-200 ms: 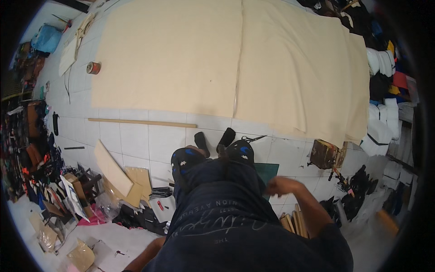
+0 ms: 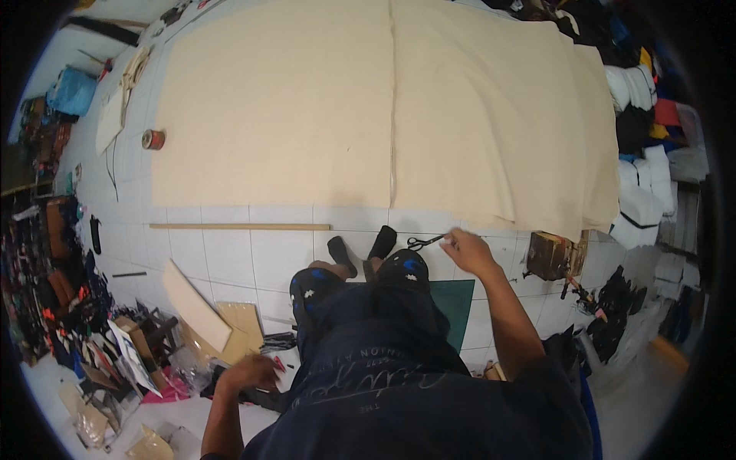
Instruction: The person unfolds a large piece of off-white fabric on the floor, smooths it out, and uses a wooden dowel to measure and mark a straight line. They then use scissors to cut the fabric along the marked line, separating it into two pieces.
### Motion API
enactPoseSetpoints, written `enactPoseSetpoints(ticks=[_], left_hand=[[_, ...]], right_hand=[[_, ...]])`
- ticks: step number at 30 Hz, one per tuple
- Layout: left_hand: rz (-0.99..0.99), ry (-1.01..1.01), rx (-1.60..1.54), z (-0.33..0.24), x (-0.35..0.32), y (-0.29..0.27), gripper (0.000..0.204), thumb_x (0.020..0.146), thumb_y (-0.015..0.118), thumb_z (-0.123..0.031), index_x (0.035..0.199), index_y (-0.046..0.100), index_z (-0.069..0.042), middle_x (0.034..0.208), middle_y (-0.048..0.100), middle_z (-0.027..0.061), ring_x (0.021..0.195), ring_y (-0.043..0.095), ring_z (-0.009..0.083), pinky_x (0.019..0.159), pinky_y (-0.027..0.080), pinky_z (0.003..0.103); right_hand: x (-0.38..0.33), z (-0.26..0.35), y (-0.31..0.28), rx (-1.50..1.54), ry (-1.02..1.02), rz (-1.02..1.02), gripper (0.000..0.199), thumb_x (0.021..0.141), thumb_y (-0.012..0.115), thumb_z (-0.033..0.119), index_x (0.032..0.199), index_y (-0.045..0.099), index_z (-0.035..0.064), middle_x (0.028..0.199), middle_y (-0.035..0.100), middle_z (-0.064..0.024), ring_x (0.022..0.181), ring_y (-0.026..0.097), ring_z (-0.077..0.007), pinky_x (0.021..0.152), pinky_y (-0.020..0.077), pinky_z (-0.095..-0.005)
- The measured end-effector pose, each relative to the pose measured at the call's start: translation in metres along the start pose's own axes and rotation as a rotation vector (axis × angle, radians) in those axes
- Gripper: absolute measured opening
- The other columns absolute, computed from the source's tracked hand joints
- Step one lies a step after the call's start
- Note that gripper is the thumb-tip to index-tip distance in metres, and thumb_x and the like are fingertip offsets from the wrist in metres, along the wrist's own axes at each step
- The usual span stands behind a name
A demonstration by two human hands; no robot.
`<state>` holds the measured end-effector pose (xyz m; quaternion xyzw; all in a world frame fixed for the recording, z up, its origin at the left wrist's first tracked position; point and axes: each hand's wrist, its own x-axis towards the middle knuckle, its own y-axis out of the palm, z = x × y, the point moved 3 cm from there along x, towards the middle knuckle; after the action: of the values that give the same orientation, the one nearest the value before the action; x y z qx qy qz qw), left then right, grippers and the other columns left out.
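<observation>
Two bare hands in view. Right hand [image 2: 466, 249]: fingers bent, at the blade end of the black scissors [image 2: 429, 241]; can't tell if it's gripping them or just in front. Scissors sit by the right foot [image 2: 382, 242], near the cream sheet's [image 2: 268, 107] lower edge. Left hand [image 2: 251, 373]: beside left hip, grip unclear.

A right forearm [image 2: 512, 322] extends forward, the right hand [image 2: 469, 251] leading with fingers [image 2: 452, 240] bent inward; the left hand [image 2: 253, 373] hangs well apart from those fingers, farther back, loosely curled; the left forearm [image 2: 221, 420] lies behind it.
</observation>
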<state>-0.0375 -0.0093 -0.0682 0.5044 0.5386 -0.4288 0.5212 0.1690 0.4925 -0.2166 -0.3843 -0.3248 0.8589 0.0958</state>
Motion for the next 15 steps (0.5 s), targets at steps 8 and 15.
enactPoseSetpoints(ticks=[8,15], left_hand=[[-0.689,0.505,-0.599,-0.039,0.154,-0.077,0.019,0.091,0.059,-0.019,0.098,0.065,-0.002,0.073,0.06,0.0037,0.064,0.055,0.0101,0.056,0.045,0.025],[-0.408,0.421,0.13,-0.039,0.256,-0.035,0.036,0.085,0.064,-0.029,0.11,0.066,-0.003,0.099,0.069,0.0176,0.093,0.067,0.0306,0.084,0.051,0.041]], right_hand=[[0.049,0.019,0.085,0.223,0.063,-0.012,0.036,0.086,0.064,0.038,0.106,0.063,0.0077,0.097,0.07,-0.0149,0.094,0.066,-0.0327,0.082,0.0508,-0.0417],[0.022,0.038,0.17,0.203,0.083,0.174,0.031,0.086,0.064,0.036,0.104,0.064,0.0097,0.098,0.069,-0.0133,0.097,0.065,-0.0326,0.082,0.0505,-0.0426]])
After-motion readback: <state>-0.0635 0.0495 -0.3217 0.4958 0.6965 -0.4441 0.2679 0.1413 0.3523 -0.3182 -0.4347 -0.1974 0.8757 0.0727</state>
